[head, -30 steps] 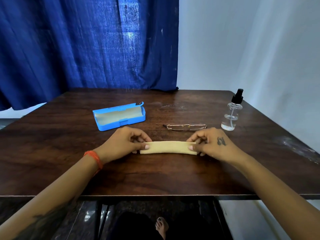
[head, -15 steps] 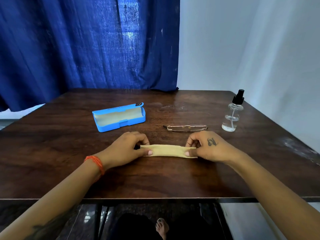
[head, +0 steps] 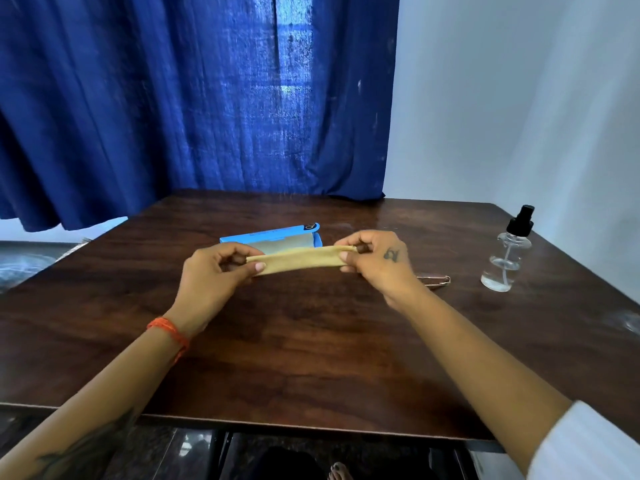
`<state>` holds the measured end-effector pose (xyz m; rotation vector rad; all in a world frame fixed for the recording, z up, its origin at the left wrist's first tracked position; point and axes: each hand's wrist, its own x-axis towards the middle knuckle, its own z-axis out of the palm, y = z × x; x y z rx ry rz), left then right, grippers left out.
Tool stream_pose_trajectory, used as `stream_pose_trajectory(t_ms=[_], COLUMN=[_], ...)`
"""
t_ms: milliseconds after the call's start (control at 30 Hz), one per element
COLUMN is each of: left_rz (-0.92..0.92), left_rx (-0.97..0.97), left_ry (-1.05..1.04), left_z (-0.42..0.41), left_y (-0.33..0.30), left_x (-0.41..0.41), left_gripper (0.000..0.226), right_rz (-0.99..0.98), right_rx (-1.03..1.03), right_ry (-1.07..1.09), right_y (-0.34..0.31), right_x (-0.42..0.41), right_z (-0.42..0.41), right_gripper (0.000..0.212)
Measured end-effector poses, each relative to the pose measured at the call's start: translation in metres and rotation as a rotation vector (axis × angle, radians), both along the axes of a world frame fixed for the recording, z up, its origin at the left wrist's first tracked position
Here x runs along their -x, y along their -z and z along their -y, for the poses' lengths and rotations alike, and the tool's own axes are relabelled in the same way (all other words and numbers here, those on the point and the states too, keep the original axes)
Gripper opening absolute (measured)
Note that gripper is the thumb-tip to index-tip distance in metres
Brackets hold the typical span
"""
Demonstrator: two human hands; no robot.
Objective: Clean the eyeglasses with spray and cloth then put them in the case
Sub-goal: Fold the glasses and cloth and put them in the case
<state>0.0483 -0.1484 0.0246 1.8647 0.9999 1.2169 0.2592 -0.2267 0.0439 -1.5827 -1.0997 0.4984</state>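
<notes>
Above the wooden table (head: 311, 341), both forearms stretched forward, left hand (head: 211, 275) and right hand (head: 377, 265) each pinched tight on one end of the folded yellow cloth (head: 298, 263), before the open blue case (head: 273, 239).

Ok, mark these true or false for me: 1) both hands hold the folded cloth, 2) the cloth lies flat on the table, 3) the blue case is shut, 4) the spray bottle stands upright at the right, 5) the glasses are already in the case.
1) True: the left hand and right hand each pinch one end of the cloth.
2) False: it is stretched between the hands, above the table.
3) False: the blue case lies open, its pale lining showing.
4) True: the spray bottle stands upright near the table's right edge.
5) False: the glasses lie on the table, partly hidden behind the right hand.
</notes>
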Motion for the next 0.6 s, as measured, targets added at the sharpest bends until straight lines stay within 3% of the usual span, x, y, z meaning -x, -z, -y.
stream_pose_trajectory(t_ms=[100,267,433,600], left_rz=[-0.122,-0.231,-0.181,-0.163], left_rx=[-0.118,-0.235,-0.246,-0.242], left_ry=[-0.168,-0.218,-0.281,-0.280], left_z=[-0.016,-0.033,-0.046,-0.050], left_y=[-0.003,-0.005,0.008,0.019], left_x=[0.007,0.008,0.006,0.000], left_gripper=[0.011,0.008,0.009,0.015], right_rz=[0.129,0.274,0.352,0.568], right_rx=[-0.037,-0.042,-0.051,-0.129], right_ry=[0.081,0.185,0.209,0.191], right_y=[0.007,0.015,0.027,0.034], right_x=[0.011,0.017,0.020,0.024], right_z=[-0.031,-0.067,-0.083,-0.083], right_gripper=[0.014,0.018,0.014,0.013])
